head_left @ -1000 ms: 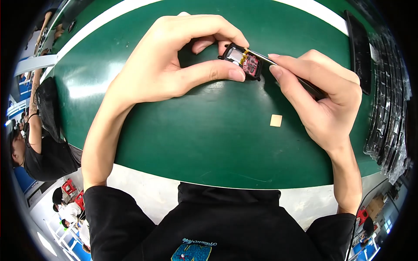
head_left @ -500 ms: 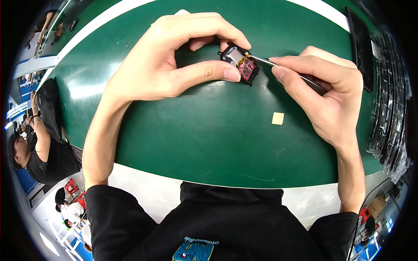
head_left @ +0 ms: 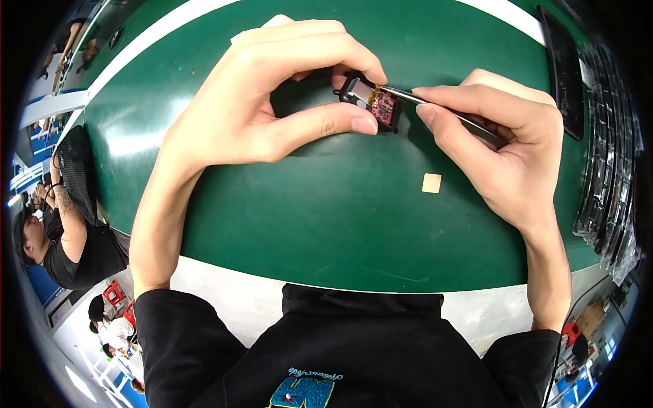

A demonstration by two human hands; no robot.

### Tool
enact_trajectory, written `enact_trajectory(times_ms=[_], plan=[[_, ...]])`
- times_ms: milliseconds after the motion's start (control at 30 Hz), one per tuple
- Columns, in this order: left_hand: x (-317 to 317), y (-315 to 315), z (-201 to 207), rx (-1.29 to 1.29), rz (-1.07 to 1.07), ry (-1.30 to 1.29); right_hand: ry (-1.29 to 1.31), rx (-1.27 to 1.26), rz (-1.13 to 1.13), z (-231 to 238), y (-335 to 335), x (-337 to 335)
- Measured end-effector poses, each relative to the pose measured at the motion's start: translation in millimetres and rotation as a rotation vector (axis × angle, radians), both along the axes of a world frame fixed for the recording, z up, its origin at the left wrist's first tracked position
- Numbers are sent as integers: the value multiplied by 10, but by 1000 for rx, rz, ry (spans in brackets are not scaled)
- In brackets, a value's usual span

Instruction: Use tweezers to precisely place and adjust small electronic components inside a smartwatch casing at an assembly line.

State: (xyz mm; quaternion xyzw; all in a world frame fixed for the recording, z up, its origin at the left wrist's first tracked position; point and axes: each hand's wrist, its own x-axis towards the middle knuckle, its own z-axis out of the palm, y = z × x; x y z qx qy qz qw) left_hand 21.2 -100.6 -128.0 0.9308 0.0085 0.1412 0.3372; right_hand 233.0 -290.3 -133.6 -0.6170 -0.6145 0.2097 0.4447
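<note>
Between the thumb and fingers of my left hand (head_left: 265, 95) is a small black electronic device (head_left: 348, 87) with its inside exposed. A red circuit board (head_left: 384, 109) shows at its right end, beside a grey block and a yellowish flex strip. My right hand (head_left: 507, 129) pinches slim metal tweezers (head_left: 435, 102); their tip meets the device near the upper end of the board. Whether the tips grip anything is too small to tell. A small pale yellow square (head_left: 431, 183) lies on the green tabletop below the tweezers.
The green table (head_left: 326, 224) has a white edge. Stacked black trays (head_left: 605, 163) in clear plastic stand at the right, beside a flat dark panel (head_left: 561, 75). A co-worker in black (head_left: 75, 245) sits at the left near a dark mesh thing (head_left: 76, 170).
The device has shifted slightly left and turned a little in my left hand. My right hand and the tweezers have followed, moving slightly left.
</note>
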Motion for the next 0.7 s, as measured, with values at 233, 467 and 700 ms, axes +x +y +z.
enact_trajectory(times_ms=[233, 467, 700], plan=[[32, -4, -31, -14, 4, -21, -12, 14, 16, -22, -18, 41], [-27, -18, -14, -9, 52, 14, 27, -12, -25, 27, -45, 82], [-17, -48, -26, 45, 10, -8, 258, -27, -87, -31, 6, 77]])
